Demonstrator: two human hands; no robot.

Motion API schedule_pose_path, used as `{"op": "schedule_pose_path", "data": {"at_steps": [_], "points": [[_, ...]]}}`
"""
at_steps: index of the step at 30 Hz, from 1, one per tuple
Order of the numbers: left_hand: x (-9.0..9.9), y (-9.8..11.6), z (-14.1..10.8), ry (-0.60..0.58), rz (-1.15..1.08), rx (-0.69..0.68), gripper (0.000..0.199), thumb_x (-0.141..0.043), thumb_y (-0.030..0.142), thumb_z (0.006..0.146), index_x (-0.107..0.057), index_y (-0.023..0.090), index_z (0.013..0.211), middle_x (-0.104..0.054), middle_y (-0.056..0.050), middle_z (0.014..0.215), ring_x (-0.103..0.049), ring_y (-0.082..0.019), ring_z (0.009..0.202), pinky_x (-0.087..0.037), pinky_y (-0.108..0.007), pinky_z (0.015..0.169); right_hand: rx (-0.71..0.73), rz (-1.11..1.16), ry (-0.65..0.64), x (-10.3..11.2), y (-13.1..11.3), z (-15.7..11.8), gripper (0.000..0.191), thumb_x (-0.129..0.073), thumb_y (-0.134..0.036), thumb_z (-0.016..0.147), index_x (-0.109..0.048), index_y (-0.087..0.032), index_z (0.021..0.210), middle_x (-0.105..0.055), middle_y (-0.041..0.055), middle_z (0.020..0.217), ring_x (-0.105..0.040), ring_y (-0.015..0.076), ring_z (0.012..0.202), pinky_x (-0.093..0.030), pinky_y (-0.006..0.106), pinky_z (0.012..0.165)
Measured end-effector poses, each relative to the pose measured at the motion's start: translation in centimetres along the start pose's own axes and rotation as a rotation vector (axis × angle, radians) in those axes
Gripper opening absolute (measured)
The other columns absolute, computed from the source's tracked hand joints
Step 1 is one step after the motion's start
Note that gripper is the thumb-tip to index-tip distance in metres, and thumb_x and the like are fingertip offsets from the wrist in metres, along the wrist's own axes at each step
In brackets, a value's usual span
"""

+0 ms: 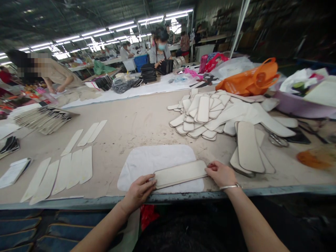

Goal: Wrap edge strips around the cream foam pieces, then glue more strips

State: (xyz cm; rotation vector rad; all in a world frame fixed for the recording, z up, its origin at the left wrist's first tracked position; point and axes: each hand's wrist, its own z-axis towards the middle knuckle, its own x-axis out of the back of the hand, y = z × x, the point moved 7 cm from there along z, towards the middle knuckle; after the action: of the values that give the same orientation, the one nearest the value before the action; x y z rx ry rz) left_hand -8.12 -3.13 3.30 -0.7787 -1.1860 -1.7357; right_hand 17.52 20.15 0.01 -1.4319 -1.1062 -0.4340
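A long cream panel with rounded corners and a dark edge point(181, 174) lies between my hands, over a white rounded sheet point(157, 154) at the table's front edge. My left hand point(140, 190) pinches its left end. At the other end, my right hand point(220, 173) has thumb and fingers closed on the corner; a bracelet point(231, 187) circles that wrist. Just right of it lie several larger cream panels point(249, 147), overlapping. Behind them spreads a heap of smaller cream pieces point(203, 109).
Cream strips point(75, 168) lie in rows at left, near a stacked bundle point(44, 119) and a white pad point(14, 172). Scissors point(278, 140), an orange bag point(249, 80) and a lilac basin point(301, 101) are at right. Co-workers point(160, 52) work beyond the table point(126, 122).
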Motion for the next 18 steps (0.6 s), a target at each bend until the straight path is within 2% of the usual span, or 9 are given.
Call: {"op": "schedule_pose_path", "data": {"at_steps": [4,13,18], "points": [[-0.2,0.4,0.3,-0.041,0.020,-0.078,0.025,-0.052,0.018,0.085,-0.064,0.022,0.107,-0.064,-0.009,0.106,-0.060,-0.017,0.087,-0.053,-0.031,0.076,-0.016,0.014,-0.008,0.0,0.0,-0.1,0.017,-0.058,-0.036,0.068,-0.064,-0.024,0.077,-0.068,-0.0030,0.068,-0.063,0.0157,0.069,-0.040,0.025,0.062],[0.0,0.1,0.6,0.012,-0.027,-0.118,0.023,-0.051,0.018,0.086,-0.065,0.022,0.104,-0.066,-0.007,0.101,-0.062,-0.014,0.087,-0.053,-0.025,0.076,-0.028,0.106,-0.020,-0.1,0.1,-0.1,0.016,-0.058,-0.034,0.067,-0.061,-0.023,0.078,-0.067,-0.0042,0.064,-0.063,0.0145,0.067,-0.041,0.024,0.063],[-0.5,-0.7,0.2,-0.017,-0.019,-0.095,0.023,-0.052,0.020,0.086,-0.065,0.024,0.104,-0.066,-0.006,0.104,-0.062,-0.015,0.091,-0.053,-0.025,0.079,-0.013,0.145,-0.026,-0.1,-0.1,-0.1,0.017,-0.056,-0.033,0.068,-0.061,-0.022,0.081,-0.068,-0.0036,0.065,-0.064,0.0148,0.068,-0.043,0.024,0.063]]}}
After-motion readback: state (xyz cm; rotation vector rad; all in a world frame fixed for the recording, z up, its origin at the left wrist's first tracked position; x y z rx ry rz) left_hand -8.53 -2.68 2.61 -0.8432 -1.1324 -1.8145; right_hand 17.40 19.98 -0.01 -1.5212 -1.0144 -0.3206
